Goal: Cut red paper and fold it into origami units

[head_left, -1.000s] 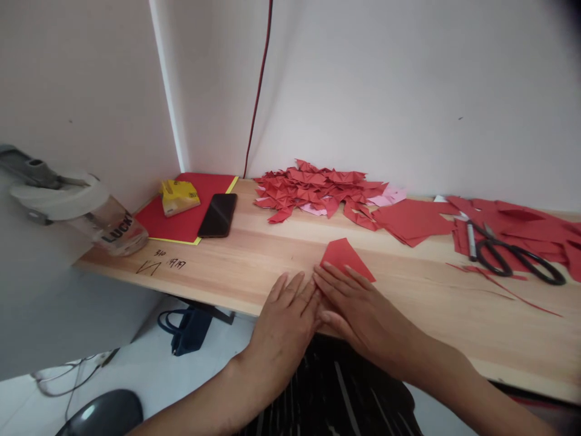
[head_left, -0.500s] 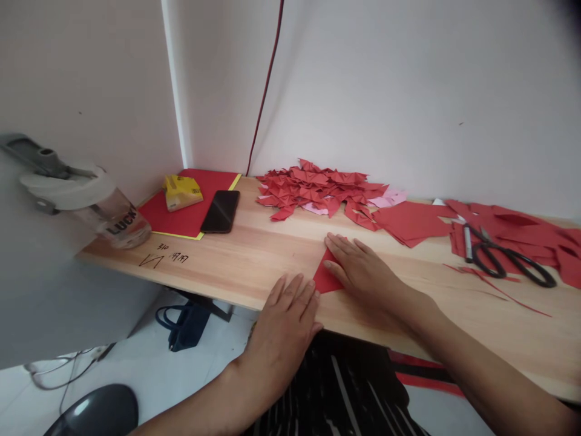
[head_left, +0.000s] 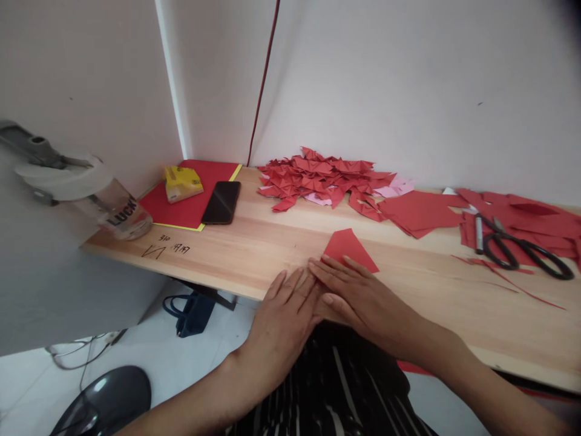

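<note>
A folded red paper piece (head_left: 348, 247) lies on the wooden table (head_left: 254, 248) near its front edge. My right hand (head_left: 358, 293) lies flat on the near part of this paper, fingers stretched out and pointing left. My left hand (head_left: 282, 321) rests flat beside it at the table's edge, fingers together and extended, its fingertips touching those of the right hand. Neither hand grips anything.
A heap of folded red paper pieces (head_left: 324, 178) lies at the back by the wall. Red sheets (head_left: 420, 212), black scissors (head_left: 521, 249) and a marker (head_left: 478, 233) lie to the right. A black phone (head_left: 221, 201), a yellow packet (head_left: 182, 182) and a bottle (head_left: 120, 215) are at left.
My right hand slid back along the red paper from its far tip to the near edge, meeting my left hand again. The view shifted slightly.
</note>
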`<state>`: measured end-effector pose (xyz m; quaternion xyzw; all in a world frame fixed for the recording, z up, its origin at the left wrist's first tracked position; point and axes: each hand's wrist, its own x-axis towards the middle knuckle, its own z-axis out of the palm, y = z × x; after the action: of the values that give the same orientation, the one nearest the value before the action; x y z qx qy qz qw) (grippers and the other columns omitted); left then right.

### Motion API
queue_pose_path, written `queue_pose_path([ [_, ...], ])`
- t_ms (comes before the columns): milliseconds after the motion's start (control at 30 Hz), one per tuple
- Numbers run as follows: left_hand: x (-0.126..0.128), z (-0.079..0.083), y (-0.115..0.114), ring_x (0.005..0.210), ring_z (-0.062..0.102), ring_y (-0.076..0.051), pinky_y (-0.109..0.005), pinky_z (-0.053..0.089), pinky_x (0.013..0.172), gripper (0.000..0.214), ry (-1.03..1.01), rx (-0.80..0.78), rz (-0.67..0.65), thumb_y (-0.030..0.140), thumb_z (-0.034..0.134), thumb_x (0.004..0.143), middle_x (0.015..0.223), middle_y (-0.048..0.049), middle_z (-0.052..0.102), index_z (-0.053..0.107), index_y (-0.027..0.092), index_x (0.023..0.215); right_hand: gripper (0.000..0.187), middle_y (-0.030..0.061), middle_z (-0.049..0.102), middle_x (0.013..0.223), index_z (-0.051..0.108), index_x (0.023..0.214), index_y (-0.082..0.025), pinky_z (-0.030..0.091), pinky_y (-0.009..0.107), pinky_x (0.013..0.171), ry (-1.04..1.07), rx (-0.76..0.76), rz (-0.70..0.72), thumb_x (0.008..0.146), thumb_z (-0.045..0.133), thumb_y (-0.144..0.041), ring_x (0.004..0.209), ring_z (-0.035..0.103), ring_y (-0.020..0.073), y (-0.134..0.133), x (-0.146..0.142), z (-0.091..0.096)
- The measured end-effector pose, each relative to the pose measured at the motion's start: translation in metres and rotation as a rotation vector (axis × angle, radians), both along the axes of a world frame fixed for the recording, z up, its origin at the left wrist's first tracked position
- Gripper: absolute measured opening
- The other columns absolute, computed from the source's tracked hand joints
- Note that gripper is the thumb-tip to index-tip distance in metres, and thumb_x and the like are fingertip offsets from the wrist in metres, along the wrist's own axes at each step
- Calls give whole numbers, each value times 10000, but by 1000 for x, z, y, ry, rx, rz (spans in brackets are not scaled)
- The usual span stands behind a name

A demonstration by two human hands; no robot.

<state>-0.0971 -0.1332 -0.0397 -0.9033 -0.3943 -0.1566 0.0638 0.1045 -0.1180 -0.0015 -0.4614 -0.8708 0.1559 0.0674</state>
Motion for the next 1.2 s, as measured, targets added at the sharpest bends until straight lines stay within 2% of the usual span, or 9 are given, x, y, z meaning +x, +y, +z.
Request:
queue_pose_path([
  [100,-3,2,-3,1349,453,-245,-449,393,1126,387,-56,-14,-15,302,387,1000,1419,-51,536,553,155,1318,557,56,320,1558,373,1488,-175,256,460,1189,-17,-9,-7,1010,291,-450,1458,242,186,8,11,-7],
  [200,-5,3,-5,1348,454,-254,-456,402,1124,358,-90,-21,-12,274,406,993,1410,-57,544,581,151,1281,587,86,308,1562,344,1498,-134,244,480,1189,-40,63,-79,1001,305,-443,1464,226,200,10,21,-17],
  [400,-6,4,-6,1380,413,-252,-482,385,1143,354,-140,-67,-29,245,442,980,1435,-67,516,546,146,1303,587,93,340,1549,305,1520,-162,274,480,1176,-72,142,-130,992,330,-417,1448,274,208,1,25,-25],
  [567,-4,5,-12,1352,447,-223,-467,381,1150,353,-211,-67,-3,221,430,981,1383,-103,558,513,102,1303,584,111,359,1531,371,1484,-110,315,478,1155,-136,244,-127,984,350,-410,1426,327,221,-13,20,-27],
  [700,-2,1,-15,1381,406,-238,-491,372,1147,451,-159,-59,8,250,412,988,1459,-116,480,401,90,1410,582,111,362,1526,400,1467,-99,345,468,1136,-175,285,-127,982,356,-418,1410,361,226,-26,16,-29],
  [833,-2,-5,-14,1380,405,-265,-520,358,1140,392,-80,-44,-14,258,411,987,1471,-62,475,489,154,1357,566,114,386,1513,436,1447,-112,357,486,1115,-193,304,-144,982,359,-426,1395,387,243,-34,12,-29],
  [1067,-2,-2,-13,1377,405,-286,-526,389,1114,384,-61,-17,-35,217,432,970,1479,-73,463,500,141,1340,566,142,421,1491,441,1434,-57,341,498,1117,-227,338,-203,990,337,-392,1363,435,263,-12,13,-25],
  [1200,-10,-2,-12,1347,450,-241,-508,403,1119,359,-255,-84,-67,154,442,952,1389,-110,546,491,148,1308,566,123,424,1495,436,1441,-64,338,502,1120,-258,312,-236,979,348,-378,1378,410,278,2,19,-24],
])
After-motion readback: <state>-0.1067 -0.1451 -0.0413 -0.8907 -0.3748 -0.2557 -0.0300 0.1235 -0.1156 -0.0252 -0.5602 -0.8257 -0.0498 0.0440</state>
